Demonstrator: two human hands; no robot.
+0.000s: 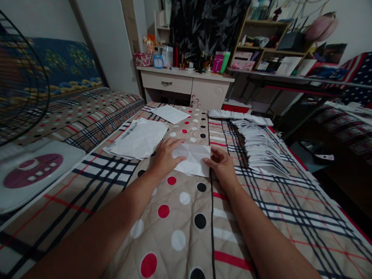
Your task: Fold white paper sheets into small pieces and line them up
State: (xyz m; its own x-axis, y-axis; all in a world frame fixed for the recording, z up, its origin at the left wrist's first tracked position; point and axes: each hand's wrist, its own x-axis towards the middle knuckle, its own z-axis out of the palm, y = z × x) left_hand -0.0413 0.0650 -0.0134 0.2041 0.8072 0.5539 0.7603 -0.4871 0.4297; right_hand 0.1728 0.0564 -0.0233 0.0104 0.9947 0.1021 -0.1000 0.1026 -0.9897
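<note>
A creased white sheet of paper (192,158), folded into a rectangle, lies on the patterned bedspread (179,221) between my hands. My left hand (166,156) rests at its left end, fingers stretched out and the thumb on the paper. At the right edge, my right hand (221,162) pinches the paper between thumb and fingers. Left of my left hand is a loose stack of creased white sheets (139,138). Behind that lies another flat white sheet (170,113). On the right, a long row of folded papers (261,147) overlaps, one leaning on another.
A wire-guarded fan (19,78) stands close on the left, its white base (65,150) beside the bed. At the bed's far end is a white dresser (176,83) topped with bottles and boxes. Shelves and a desk (299,77) stand at the back right.
</note>
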